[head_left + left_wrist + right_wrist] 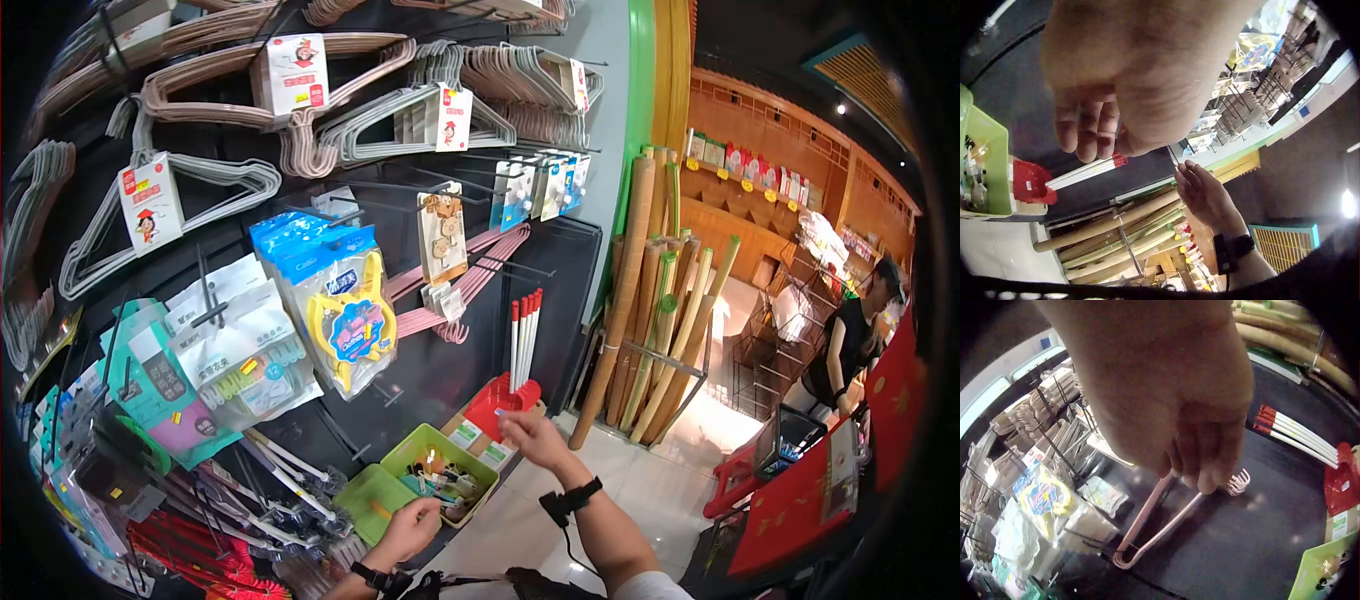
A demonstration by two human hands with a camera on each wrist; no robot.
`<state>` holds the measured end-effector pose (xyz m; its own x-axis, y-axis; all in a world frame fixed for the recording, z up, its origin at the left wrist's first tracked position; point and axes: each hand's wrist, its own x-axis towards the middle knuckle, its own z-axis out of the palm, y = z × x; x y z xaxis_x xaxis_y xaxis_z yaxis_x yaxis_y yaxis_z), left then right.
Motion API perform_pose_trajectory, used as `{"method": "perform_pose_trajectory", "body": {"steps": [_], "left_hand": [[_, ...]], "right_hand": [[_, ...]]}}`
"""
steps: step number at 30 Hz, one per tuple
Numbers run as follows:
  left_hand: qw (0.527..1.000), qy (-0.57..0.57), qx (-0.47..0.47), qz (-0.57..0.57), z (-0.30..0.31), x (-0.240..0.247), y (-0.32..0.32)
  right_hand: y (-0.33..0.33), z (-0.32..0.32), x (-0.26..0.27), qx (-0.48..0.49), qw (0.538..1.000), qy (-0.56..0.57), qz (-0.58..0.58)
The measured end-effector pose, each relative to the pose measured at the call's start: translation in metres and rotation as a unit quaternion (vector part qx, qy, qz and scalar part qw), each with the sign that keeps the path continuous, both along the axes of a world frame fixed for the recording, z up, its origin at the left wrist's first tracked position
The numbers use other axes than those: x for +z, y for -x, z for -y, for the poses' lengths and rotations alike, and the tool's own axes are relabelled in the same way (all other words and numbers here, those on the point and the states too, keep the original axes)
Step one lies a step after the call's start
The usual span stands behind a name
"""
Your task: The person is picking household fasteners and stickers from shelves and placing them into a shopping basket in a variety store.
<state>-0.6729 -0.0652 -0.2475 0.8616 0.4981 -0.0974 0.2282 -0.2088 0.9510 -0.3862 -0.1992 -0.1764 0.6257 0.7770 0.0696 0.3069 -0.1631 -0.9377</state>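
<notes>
My left hand (pixel 408 530) is over the lower front of the display, near a green bin (pixel 425 440) of small mixed goods with its lid (pixel 375 505) beside it. In the left wrist view its fingers (pixel 1088 128) bend loosely around nothing. My right hand (pixel 535 440) hovers farther right, overlapping the red dustpans (pixel 490 405) in the head view. Its fingers (pixel 1210 456) hang loosely bent in the right wrist view, holding nothing. White handles with red tips (pixel 525 340) rise from the dustpans against the dark panel.
Hangers (pixel 180 210) crowd the upper hooks, and bagged yellow clips (pixel 350 320) and pink hangers (pixel 480 260) hang below. Metal hooks (pixel 520 270) jut out. Rolled mats (pixel 630 320) stand in a rack at right. Beyond a red-covered counter (pixel 800 510), a person (pixel 850 350) stands.
</notes>
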Motion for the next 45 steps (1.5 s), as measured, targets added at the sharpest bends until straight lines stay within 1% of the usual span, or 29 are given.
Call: {"method": "perform_pose_trajectory", "body": {"steps": [1,3,5,6,7,9,11,13,15,16,17,19,21,23,25,26,27,28,29,31,32,33,34,35,37,38,40,43,45], "left_hand": [[1.0,-0.017,0.003,0.026,-0.004,0.015,-0.015],[0.999,-0.036,0.001,0.024,-0.009,0.038,-0.039],[0.998,-0.057,0.003,0.025,-0.015,0.054,-0.064],[0.996,-0.08,0.017,0.032,-0.018,0.058,-0.077],[0.993,-0.103,0.032,0.039,-0.017,0.072,-0.093],[0.992,-0.102,0.049,0.054,-0.013,0.105,-0.124],[0.977,-0.169,0.074,0.111,-0.011,0.13,-0.156],[0.97,-0.19,0.102,0.114,-0.017,0.137,-0.194],[0.949,-0.216,0.155,0.171,-0.026,0.143,-0.234],[0.956,-0.168,0.178,0.163,-0.034,0.146,-0.253],[0.925,-0.234,0.206,0.219,-0.046,0.148,-0.278],[0.938,-0.154,0.249,0.188,-0.058,0.164,-0.31],[0.93,-0.141,0.276,0.196,-0.07,0.184,-0.333],[0.921,-0.126,0.302,0.212,-0.083,0.191,-0.353],[0.907,-0.163,0.295,0.251,-0.098,0.195,-0.364],[0.916,-0.137,0.286,0.248,-0.103,0.196,-0.365],[0.914,-0.14,0.289,0.248,-0.104,0.197,-0.366],[0.916,-0.134,0.288,0.246,-0.105,0.198,-0.367],[0.918,-0.129,0.286,0.243,-0.106,0.199,-0.367],[0.912,-0.127,0.295,0.257,-0.108,0.199,-0.369],[0.904,-0.135,0.315,0.255,-0.109,0.198,-0.369],[0.897,-0.142,0.334,0.253,-0.109,0.199,-0.368],[0.887,-0.19,0.355,0.228,-0.109,0.201,-0.368],[0.885,-0.191,0.357,0.228,-0.107,0.203,-0.369],[0.905,-0.084,0.299,0.289,-0.103,0.206,-0.368],[0.904,-0.085,0.302,0.289,-0.1,0.207,-0.367],[0.92,-0.015,0.252,0.301,-0.089,0.215,-0.363],[0.923,0.01,0.235,0.303,-0.066,0.228,-0.353],[0.925,0.008,0.224,0.307,-0.052,0.23,-0.347]], "right_hand": [[-0.014,-0.01,0.004,0.011,0.998,-0.062,0.007],[-0.039,-0.03,0.018,-0.011,0.998,-0.054,0.037],[-0.059,-0.05,0.052,-0.008,0.995,-0.094,0.026],[-0.074,-0.064,0.052,0.01,0.989,-0.144,0.008],[-0.088,-0.077,0.058,0.019,0.989,-0.147,0.007],[-0.116,-0.103,0.075,0.02,0.973,-0.231,0.0],[-0.144,-0.125,0.091,0.02,0.97,-0.239,0.034],[-0.17,-0.143,0.104,0.038,0.97,-0.236,0.045],[-0.189,-0.159,0.112,0.009,0.965,-0.238,0.107],[-0.2,-0.168,0.112,0.019,0.964,-0.243,0.104],[-0.211,-0.179,0.112,0.027,0.964,-0.241,0.109],[-0.229,-0.191,0.111,0.036,0.965,-0.228,0.121],[-0.237,-0.2,0.113,0.044,0.965,-0.225,0.127],[-0.244,-0.208,0.117,0.084,0.966,-0.233,0.068],[-0.247,-0.208,0.123,0.099,0.967,-0.229,0.051],[-0.248,-0.206,0.125,0.106,0.968,-0.223,0.031],[-0.249,-0.207,0.125,0.114,0.969,-0.217,0.012],[-0.248,-0.207,0.124,0.113,0.963,-0.243,0.017],[-0.249,-0.206,0.123,0.117,0.962,-0.245,0.017],[-0.252,-0.202,0.122,0.174,0.954,-0.244,-0.012],[-0.25,-0.202,0.12,0.169,0.947,-0.271,-0.015],[-0.249,-0.199,0.123,0.172,0.947,-0.271,-0.016],[-0.247,-0.194,0.127,0.168,0.946,-0.278,-0.012],[-0.245,-0.188,0.132,0.164,0.944,-0.285,-0.009],[-0.243,-0.177,0.133,0.163,0.943,-0.29,-0.003],[-0.242,-0.17,0.133,0.16,0.942,-0.296,0.004],[-0.241,-0.157,0.136,0.16,0.942,-0.295,0.004],[-0.242,-0.132,0.143,0.151,0.945,-0.289,0.029],[-0.241,-0.118,0.145,0.174,0.953,-0.249,-0.021]]}}
